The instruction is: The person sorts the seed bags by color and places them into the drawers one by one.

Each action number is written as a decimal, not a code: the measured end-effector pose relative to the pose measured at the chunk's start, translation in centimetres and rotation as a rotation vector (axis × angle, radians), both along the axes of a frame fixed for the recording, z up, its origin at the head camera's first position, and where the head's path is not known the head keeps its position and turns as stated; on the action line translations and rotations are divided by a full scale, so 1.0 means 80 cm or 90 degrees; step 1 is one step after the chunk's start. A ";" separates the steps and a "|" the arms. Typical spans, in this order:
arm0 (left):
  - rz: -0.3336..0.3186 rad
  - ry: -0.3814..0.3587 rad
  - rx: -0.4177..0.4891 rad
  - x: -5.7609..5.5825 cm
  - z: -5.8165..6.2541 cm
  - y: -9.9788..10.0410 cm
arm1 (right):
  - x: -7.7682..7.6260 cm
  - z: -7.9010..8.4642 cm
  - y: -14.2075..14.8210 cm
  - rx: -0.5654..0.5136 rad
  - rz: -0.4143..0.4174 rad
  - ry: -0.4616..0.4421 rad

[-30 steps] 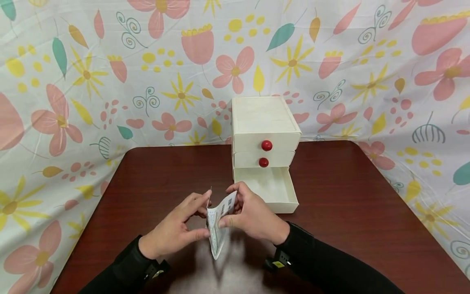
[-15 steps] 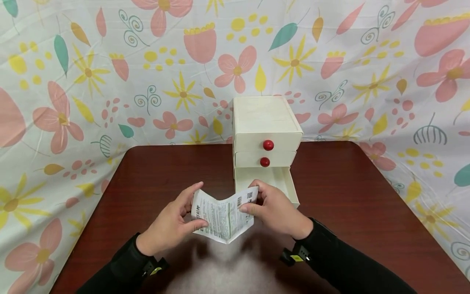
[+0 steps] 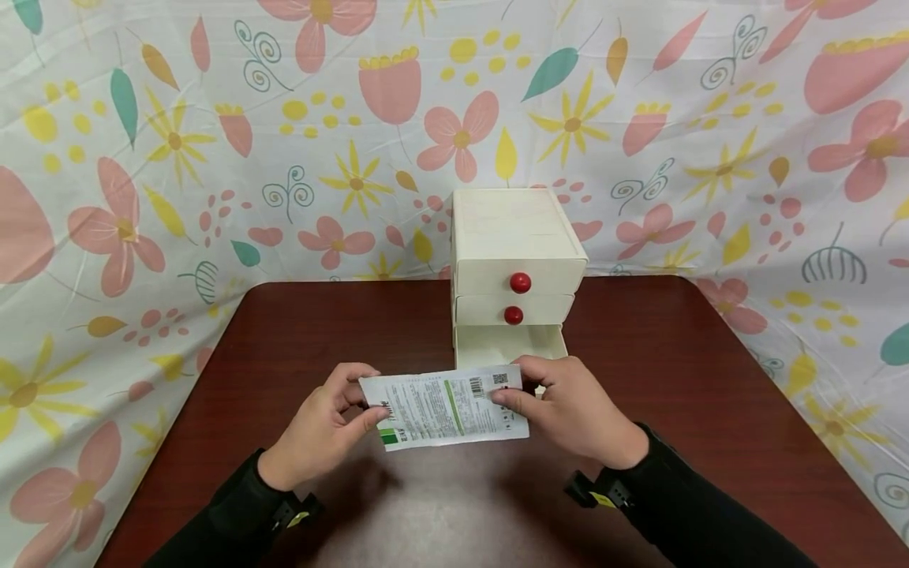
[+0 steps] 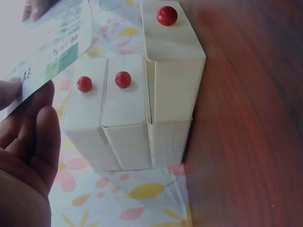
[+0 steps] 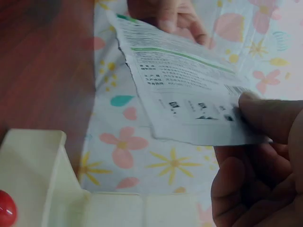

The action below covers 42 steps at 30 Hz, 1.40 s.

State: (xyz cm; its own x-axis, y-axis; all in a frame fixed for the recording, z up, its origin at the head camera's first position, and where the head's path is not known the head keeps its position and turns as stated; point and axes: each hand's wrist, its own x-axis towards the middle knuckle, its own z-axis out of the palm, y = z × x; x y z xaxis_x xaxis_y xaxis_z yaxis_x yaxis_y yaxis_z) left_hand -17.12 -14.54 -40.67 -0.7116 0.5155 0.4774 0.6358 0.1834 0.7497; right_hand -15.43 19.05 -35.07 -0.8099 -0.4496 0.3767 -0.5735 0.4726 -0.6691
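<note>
A flat white packet (image 3: 440, 409) with green bands, small print and a barcode is stretched between both hands above the near part of the table. My left hand (image 3: 319, 430) pinches its left end, thumb in front and fingers behind. At the other end my right hand (image 3: 571, 406) grips it the same way, thumb near the barcode. In the right wrist view the printed face of the packet (image 5: 180, 80) lies almost flat, slightly bowed. Part of the packet (image 4: 57, 47) shows bright at the upper left of the left wrist view.
Behind the packet stands a cream drawer cabinet (image 3: 518, 225) with red knobs (image 3: 521, 282). Its bottom drawer (image 3: 507, 343) is pulled out, partly hidden by the packet. The dark red-brown table (image 3: 341, 323) ends at a flowered cloth (image 3: 298, 118).
The packet went from folded, with its halves close together, to spread out nearly flat. My right hand moved to the right, while the left stayed near its place, still gripping its end.
</note>
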 end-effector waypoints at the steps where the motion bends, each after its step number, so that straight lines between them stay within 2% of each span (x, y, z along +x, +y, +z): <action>1: 0.000 0.006 -0.004 -0.001 -0.001 0.000 | 0.002 0.002 0.000 -0.008 0.003 0.021; 8: 0.020 0.069 -0.058 -0.005 -0.003 -0.001 | 0.014 0.018 0.002 -0.004 0.062 0.239; 12: 0.005 0.099 -0.049 -0.007 -0.002 0.000 | 0.022 0.028 0.002 0.017 0.108 0.341; 16: -0.014 0.126 -0.059 -0.012 -0.004 0.001 | 0.028 0.037 -0.004 -0.014 0.151 0.440; 21: -0.021 0.121 -0.108 -0.018 -0.004 0.004 | 0.033 0.044 -0.009 -0.070 0.190 0.551; 25: -0.012 0.109 -0.168 -0.022 0.003 0.009 | 0.036 0.053 -0.012 -0.076 0.195 0.631; 32: 0.049 0.092 -0.239 -0.031 0.011 0.012 | 0.046 0.072 -0.011 -0.086 0.198 0.701; 36: 0.103 0.064 -0.276 -0.040 0.014 0.006 | 0.051 0.078 -0.004 -0.088 0.190 0.729; 42: 0.198 0.041 -0.364 -0.058 0.015 -0.006 | 0.050 0.079 0.004 -0.069 0.182 0.817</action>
